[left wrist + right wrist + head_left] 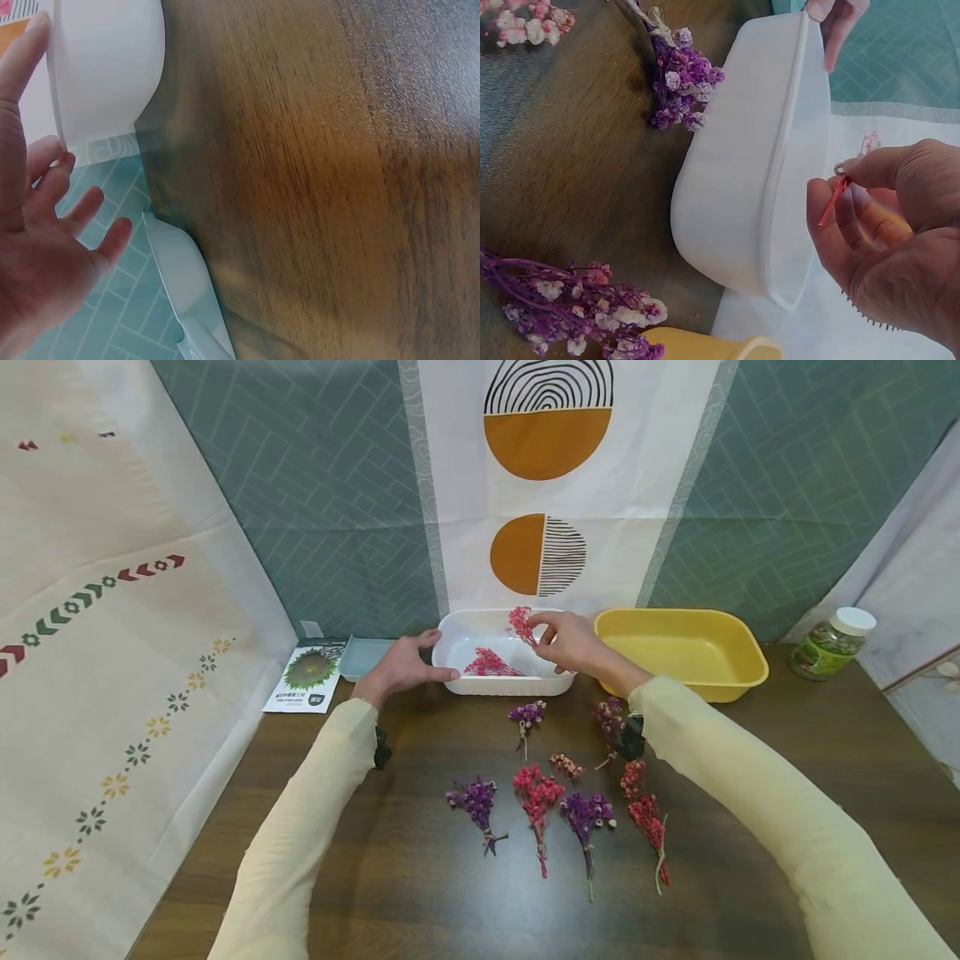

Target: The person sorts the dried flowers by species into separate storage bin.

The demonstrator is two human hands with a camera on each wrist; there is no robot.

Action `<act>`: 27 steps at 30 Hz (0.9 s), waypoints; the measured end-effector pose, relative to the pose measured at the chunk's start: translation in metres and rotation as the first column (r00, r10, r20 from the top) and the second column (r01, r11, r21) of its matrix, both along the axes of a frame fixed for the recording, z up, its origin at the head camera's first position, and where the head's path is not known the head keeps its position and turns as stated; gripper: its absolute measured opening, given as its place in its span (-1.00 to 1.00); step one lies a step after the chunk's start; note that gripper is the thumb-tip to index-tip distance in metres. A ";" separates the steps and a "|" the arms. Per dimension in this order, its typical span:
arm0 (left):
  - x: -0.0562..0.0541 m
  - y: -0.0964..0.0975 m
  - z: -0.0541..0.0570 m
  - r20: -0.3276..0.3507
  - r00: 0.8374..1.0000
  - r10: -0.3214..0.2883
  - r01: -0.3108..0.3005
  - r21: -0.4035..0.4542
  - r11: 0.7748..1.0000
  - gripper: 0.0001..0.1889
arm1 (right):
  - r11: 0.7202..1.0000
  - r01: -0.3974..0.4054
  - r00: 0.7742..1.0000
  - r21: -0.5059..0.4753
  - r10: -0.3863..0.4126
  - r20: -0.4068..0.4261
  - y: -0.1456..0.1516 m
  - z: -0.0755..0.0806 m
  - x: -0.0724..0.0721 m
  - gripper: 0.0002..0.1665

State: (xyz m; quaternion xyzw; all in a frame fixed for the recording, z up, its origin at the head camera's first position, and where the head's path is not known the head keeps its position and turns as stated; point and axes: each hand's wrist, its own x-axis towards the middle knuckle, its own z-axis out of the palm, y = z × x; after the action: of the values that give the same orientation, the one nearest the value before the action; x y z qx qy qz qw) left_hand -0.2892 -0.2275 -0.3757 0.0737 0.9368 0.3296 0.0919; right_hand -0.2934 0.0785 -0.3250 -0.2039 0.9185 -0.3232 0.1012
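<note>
My right hand (572, 643) pinches a small bunch of pink dried flowers (521, 622) between thumb and fingers, above the white plastic basin (510, 687). In the right wrist view, the bunch's red stem (832, 204) sticks out below the fingertips. Another pink dried flower bunch (491, 662) lies inside the basin. At the basin's left end, my left hand (405, 665) touches the rim with an outstretched thumb and fingertips. The left wrist view shows its other fingers (90, 206) relaxed, clear of the basin wall.
Purple bunches (476, 806) and red-pink bunches (537, 797) lie on the brown table (405, 893) before the basin. A yellow basin (682, 685) and a lidded jar (828, 647) stand right. Leftward are a pale blue tray (363, 656) and a sunflower packet (303, 681). Patterned cloth hangs behind.
</note>
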 end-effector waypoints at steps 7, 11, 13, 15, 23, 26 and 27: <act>0.000 0.000 0.001 0.007 1.000 0.014 -0.014 0.015 1.000 0.09 | 1.000 -0.010 1.000 0.011 0.010 0.004 -0.004 -0.004 -0.007 -0.41; 0.000 0.000 0.001 0.007 1.000 0.011 -0.011 0.011 1.000 0.09 | 1.000 -0.006 1.000 0.020 0.006 0.009 -0.007 -0.007 -0.012 -0.42; -0.001 0.000 -0.001 0.006 1.000 0.009 -0.009 0.007 1.000 0.09 | 1.000 -0.010 1.000 0.025 0.010 0.001 -0.008 -0.008 -0.014 -0.42; -0.001 0.000 -0.001 0.006 1.000 0.005 -0.005 0.002 1.000 0.10 | 1.000 -0.018 1.000 0.025 0.019 -0.004 -0.009 -0.010 -0.016 -0.42; -0.002 0.000 -0.002 0.002 1.000 0.006 -0.006 0.003 1.000 0.08 | 0.997 -0.060 0.997 0.058 0.062 -0.041 -0.015 -0.022 -0.025 -0.43; -0.001 0.000 -0.001 0.003 1.000 0.008 -0.008 0.001 1.000 0.08 | 0.995 -0.075 0.996 0.070 0.078 -0.040 -0.018 -0.026 -0.028 -0.43; 0.000 0.000 -0.001 0.004 1.000 0.009 -0.009 -0.001 1.000 0.08 | 0.994 -0.079 0.996 0.075 0.082 -0.037 -0.019 -0.027 -0.028 -0.42</act>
State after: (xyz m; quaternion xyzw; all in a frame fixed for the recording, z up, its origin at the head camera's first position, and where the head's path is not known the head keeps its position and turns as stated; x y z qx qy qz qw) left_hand -0.2893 -0.2275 -0.3765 0.0686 0.9371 0.3297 0.0920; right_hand -0.3219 0.0595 -0.3516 -0.2433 0.9226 -0.2809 0.1034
